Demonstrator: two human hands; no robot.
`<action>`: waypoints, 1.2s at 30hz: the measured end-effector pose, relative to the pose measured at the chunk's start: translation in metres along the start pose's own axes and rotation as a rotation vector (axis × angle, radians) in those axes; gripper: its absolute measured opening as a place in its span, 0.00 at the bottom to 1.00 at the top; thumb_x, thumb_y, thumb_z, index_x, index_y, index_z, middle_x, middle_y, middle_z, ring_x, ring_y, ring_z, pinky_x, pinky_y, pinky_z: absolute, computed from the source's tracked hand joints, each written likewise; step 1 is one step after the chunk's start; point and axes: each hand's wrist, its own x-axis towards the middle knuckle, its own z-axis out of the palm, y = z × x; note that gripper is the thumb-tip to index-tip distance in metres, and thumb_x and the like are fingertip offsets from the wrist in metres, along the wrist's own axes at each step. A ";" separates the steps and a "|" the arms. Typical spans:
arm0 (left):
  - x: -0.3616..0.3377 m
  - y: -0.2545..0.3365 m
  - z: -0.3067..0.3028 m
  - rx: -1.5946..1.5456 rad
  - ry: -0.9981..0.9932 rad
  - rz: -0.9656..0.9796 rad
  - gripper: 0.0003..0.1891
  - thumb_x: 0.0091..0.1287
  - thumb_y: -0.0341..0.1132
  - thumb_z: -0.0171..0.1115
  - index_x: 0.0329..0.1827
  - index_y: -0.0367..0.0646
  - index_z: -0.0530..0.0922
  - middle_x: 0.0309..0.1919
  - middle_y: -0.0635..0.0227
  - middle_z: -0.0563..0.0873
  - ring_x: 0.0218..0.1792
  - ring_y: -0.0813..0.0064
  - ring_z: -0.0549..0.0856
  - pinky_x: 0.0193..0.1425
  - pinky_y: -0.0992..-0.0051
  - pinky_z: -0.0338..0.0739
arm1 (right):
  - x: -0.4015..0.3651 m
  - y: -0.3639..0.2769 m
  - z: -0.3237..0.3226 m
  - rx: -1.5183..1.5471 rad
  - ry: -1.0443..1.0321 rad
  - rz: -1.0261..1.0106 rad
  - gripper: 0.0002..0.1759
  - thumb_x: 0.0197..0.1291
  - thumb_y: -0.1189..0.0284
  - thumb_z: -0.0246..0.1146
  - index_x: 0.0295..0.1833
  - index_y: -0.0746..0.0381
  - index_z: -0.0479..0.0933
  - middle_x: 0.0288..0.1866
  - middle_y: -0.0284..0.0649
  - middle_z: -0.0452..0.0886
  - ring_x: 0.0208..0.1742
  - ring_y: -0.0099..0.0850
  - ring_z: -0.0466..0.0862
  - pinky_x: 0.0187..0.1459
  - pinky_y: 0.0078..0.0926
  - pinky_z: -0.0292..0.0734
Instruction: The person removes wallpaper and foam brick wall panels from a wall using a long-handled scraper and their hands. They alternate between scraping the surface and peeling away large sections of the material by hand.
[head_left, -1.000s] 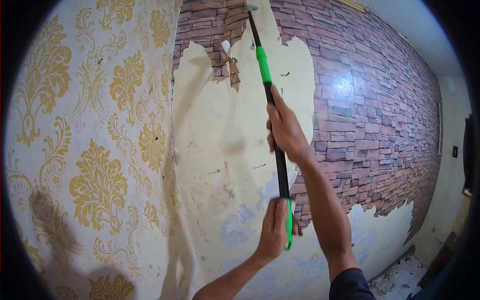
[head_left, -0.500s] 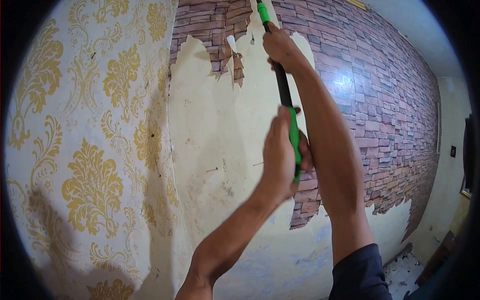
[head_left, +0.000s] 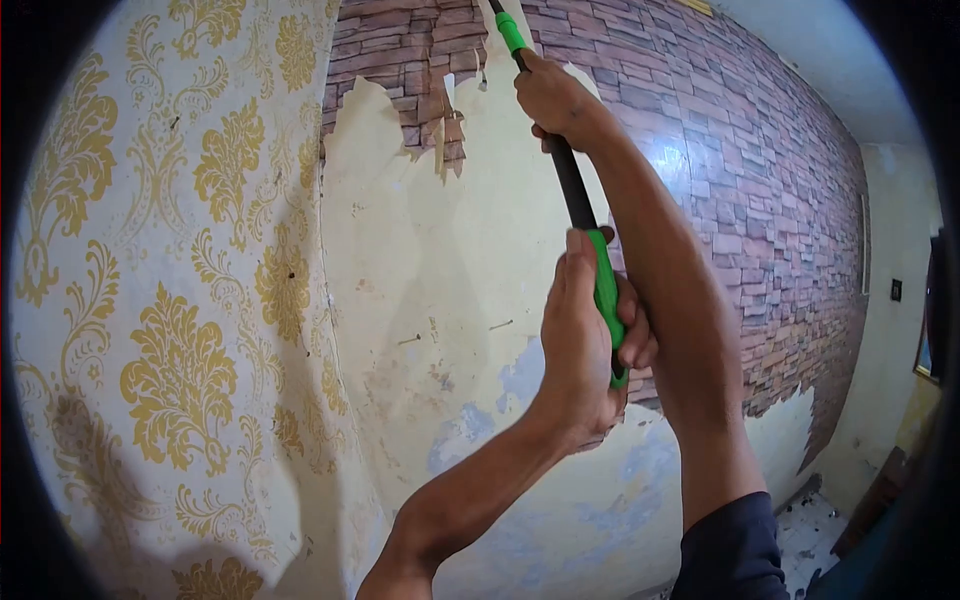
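A long black pole with green grips (head_left: 572, 185) slants up toward the top of the view, and its far end is out of frame. My left hand (head_left: 585, 340) is wrapped round the lower green grip. Higher up, my right hand (head_left: 560, 98) grips the pole just below another green section. Behind both hands is a wall with brick-pattern paper (head_left: 735, 200), torn with jagged edges around bare cream plaster (head_left: 400, 250). A loose torn strip (head_left: 452, 130) hangs left of my right hand.
Cream wallpaper with gold floral patterns (head_left: 180, 370) covers the left wall. Nails (head_left: 500, 324) stick out of the plaster. Debris lies on the floor (head_left: 812, 530) at the lower right. A small dark switch plate (head_left: 896, 290) is on the far right wall.
My left hand and the lower grip have moved slightly right and down. The pole leans a little more to the left at its top, and the view has shifted slightly.
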 end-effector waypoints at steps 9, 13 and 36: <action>-0.020 -0.047 -0.043 0.123 0.130 -0.034 0.28 0.86 0.62 0.43 0.69 0.47 0.70 0.21 0.74 0.69 0.13 0.81 0.65 0.17 0.74 0.62 | -0.047 0.026 0.025 -0.064 0.081 0.067 0.31 0.79 0.68 0.46 0.83 0.63 0.59 0.30 0.55 0.85 0.20 0.45 0.86 0.24 0.45 0.85; -0.011 -0.031 -0.033 0.090 0.094 -0.044 0.28 0.86 0.62 0.43 0.70 0.48 0.69 0.20 0.75 0.68 0.12 0.81 0.65 0.17 0.75 0.62 | -0.038 0.029 0.022 -0.091 0.114 0.021 0.30 0.80 0.67 0.46 0.83 0.62 0.60 0.27 0.51 0.83 0.18 0.40 0.84 0.20 0.44 0.85; -0.013 -0.049 -0.013 0.071 0.141 -0.099 0.32 0.85 0.64 0.42 0.72 0.45 0.69 0.20 0.75 0.68 0.11 0.81 0.64 0.17 0.75 0.61 | -0.041 0.021 0.005 -0.041 0.060 0.133 0.30 0.79 0.68 0.46 0.84 0.60 0.58 0.29 0.54 0.86 0.17 0.40 0.84 0.19 0.43 0.83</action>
